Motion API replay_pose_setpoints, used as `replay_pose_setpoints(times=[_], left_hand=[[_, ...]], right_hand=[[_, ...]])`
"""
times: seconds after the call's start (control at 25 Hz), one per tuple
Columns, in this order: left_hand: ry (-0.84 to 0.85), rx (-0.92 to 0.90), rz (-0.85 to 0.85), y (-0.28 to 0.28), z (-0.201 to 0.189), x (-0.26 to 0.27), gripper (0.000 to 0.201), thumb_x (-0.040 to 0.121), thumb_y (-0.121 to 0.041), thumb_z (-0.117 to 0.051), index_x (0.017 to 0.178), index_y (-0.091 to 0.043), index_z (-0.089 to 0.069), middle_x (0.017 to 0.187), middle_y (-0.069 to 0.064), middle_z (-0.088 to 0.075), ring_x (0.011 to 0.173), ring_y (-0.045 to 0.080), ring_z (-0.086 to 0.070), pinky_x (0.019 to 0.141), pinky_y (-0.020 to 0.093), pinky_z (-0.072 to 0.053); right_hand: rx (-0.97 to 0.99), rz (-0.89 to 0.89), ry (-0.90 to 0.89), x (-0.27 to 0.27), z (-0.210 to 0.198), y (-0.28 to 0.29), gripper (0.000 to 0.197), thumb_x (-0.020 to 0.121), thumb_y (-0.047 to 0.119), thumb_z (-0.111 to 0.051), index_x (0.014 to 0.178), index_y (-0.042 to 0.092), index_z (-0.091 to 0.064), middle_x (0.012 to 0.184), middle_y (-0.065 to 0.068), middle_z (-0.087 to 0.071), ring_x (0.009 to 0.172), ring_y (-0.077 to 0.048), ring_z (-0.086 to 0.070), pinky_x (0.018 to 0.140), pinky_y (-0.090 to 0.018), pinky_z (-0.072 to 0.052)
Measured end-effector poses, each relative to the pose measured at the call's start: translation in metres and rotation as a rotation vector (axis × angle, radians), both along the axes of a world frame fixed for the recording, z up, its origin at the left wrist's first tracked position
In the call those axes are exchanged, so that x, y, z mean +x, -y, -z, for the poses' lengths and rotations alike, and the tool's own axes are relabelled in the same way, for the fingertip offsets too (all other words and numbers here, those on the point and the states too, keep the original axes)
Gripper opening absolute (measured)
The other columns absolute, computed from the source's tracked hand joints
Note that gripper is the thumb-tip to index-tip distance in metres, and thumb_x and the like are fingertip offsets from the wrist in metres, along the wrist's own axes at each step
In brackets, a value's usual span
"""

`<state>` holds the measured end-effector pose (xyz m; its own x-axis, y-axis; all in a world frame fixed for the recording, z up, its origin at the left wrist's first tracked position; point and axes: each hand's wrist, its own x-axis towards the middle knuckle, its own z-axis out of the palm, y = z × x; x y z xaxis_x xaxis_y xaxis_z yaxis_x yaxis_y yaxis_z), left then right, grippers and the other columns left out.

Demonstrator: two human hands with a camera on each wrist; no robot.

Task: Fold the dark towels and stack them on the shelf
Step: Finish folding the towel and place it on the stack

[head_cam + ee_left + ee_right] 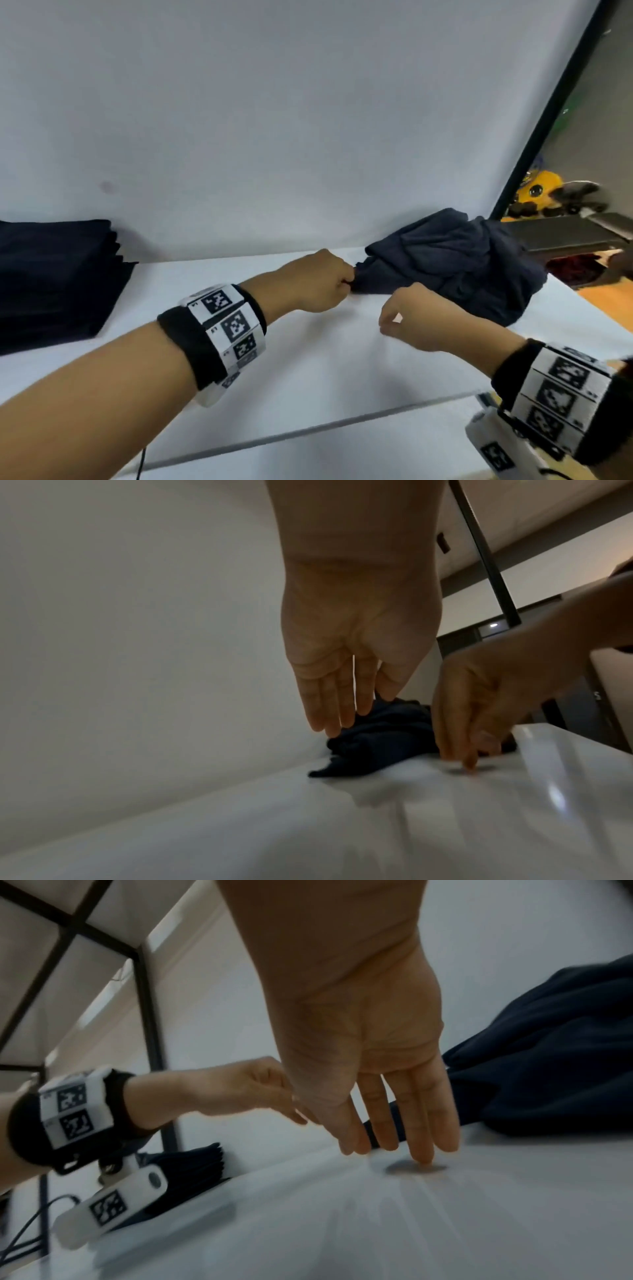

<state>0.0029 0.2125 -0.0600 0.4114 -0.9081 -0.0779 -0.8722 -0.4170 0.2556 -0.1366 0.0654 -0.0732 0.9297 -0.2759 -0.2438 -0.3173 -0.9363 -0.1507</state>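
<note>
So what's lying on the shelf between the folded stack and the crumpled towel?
Only bare white shelf between the folded stack and crumpled towel, crossed above by the left hand: head view.

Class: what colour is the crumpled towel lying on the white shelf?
Dark navy blue; the crumpled towel shows best in the head view.

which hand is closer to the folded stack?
Left. The left hand is at the crumpled towel, nearer the folded stack; the right hand is farther right.

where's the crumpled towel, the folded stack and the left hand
crumpled towel (455, 263), head view, middle of the bunched cloth
folded stack (54, 274), head view, top face of the pile
left hand (313, 281), head view, back of the hand
</note>
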Motion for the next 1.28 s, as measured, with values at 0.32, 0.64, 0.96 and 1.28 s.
replay_pose_setpoints(times=[0.32,0.64,0.96,1.28], left_hand=[[-0.038,-0.104,0.203,0.104,0.02,-0.037,0.012,0.084,-0.019,-0.05,0.079,-0.012,-0.059,0.076,-0.001,-0.062,0.071,0.021,-0.059,0.068,0.044,-0.052],[-0.253,-0.093,0.211,0.159,0.031,-0.083,0.027,0.073,-0.036,-0.079,0.084,-0.02,-0.06,0.081,-0.007,-0.069,0.074,0.013,-0.065,0.07,0.032,-0.055],[-0.141,-0.583,0.243,0.175,-0.026,-0.095,0.019,0.088,-0.023,-0.065,0.077,-0.007,-0.069,0.075,0.001,-0.063,0.072,0.013,-0.057,0.068,0.03,-0.045],[-0.432,-0.871,0.01,0.142,-0.096,-0.083,0.014,0.094,-0.02,-0.061,0.088,-0.022,-0.074,0.082,-0.01,-0.073,0.079,0.005,-0.065,0.076,0.024,-0.05]], right_hand=[[-0.154,-0.087,-0.152,-0.057,0.001,0.099,0.041,0.086,0.029,-0.065,0.127,0.029,-0.058,0.12,-0.002,-0.055,0.109,-0.024,-0.053,0.093,-0.036,-0.045],[0.15,0.096,0.183,-0.072,0.007,0.116,0.016,0.087,0.009,-0.051,0.093,0.016,-0.063,0.092,-0.002,-0.064,0.082,-0.025,-0.062,0.076,-0.039,-0.056],[0.122,0.267,0.768,-0.09,-0.036,0.143,0.011,0.082,0.01,-0.061,0.082,0.014,-0.071,0.062,0.006,-0.06,0.058,-0.008,-0.053,0.056,-0.027,-0.043],[0.5,0.203,0.845,-0.07,-0.132,0.143,0.021,0.084,0.008,-0.061,0.083,0.022,-0.077,0.075,0.002,-0.075,0.069,-0.009,-0.069,0.065,-0.026,-0.055]])
